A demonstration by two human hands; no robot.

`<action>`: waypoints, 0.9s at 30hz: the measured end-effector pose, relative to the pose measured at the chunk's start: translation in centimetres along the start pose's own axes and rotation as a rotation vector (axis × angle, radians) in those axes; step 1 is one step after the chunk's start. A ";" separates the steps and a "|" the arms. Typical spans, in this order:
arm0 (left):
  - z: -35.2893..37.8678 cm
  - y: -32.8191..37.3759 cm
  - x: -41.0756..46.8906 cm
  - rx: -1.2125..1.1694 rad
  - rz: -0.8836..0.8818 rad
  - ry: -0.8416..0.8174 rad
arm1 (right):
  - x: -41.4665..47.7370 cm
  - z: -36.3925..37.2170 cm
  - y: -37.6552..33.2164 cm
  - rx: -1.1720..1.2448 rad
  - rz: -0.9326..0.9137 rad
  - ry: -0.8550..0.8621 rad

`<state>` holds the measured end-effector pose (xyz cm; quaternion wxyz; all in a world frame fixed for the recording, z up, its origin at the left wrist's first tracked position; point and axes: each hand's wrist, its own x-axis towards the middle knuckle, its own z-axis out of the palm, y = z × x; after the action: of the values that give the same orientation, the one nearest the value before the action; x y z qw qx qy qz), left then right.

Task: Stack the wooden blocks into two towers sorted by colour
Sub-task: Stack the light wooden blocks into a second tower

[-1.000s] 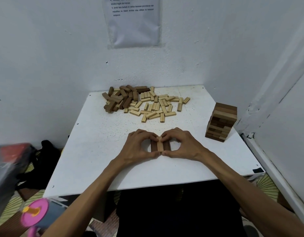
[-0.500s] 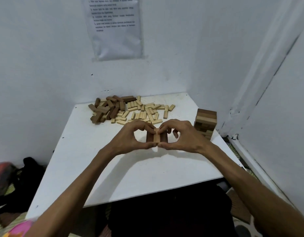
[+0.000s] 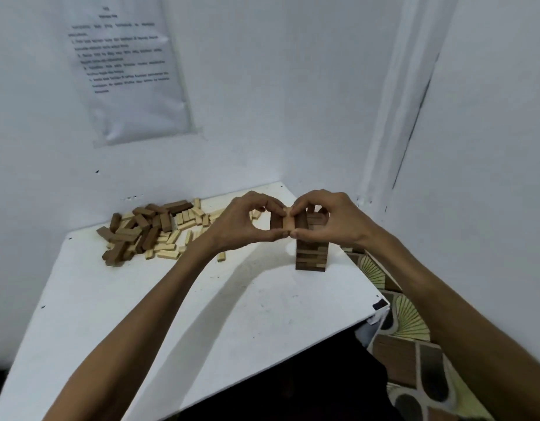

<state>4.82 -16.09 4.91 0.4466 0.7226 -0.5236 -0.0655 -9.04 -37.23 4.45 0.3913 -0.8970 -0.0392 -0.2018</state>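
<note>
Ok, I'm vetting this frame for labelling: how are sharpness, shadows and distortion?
Head view: printed sheet text smeared, unreadable; loose blocks soft, colours distinct; left hand and right hand pinching the block row fairly sharp; soft-edged shadows on the table; no glare; wide-angle lens slants the wall corner.

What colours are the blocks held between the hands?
Held blocks: dark brown, pale, dark brown; head view.
</note>
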 end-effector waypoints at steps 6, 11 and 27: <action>2.9 -1.1 3.6 -0.033 0.005 -0.052 | -0.6 -2.5 2.9 -0.114 0.071 0.016; 4.3 -1.9 5.0 -0.032 0.017 -0.090 | -1.1 -2.9 4.8 -0.138 0.107 0.014; 5.1 -3.1 5.7 0.020 -0.012 -0.128 | -1.3 -2.7 6.1 -0.170 0.183 -0.011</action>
<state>6.64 -23.54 1.83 0.4047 0.7243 -0.5474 -0.1091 -9.69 -43.24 1.39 0.3305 -0.9278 0.0581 -0.1630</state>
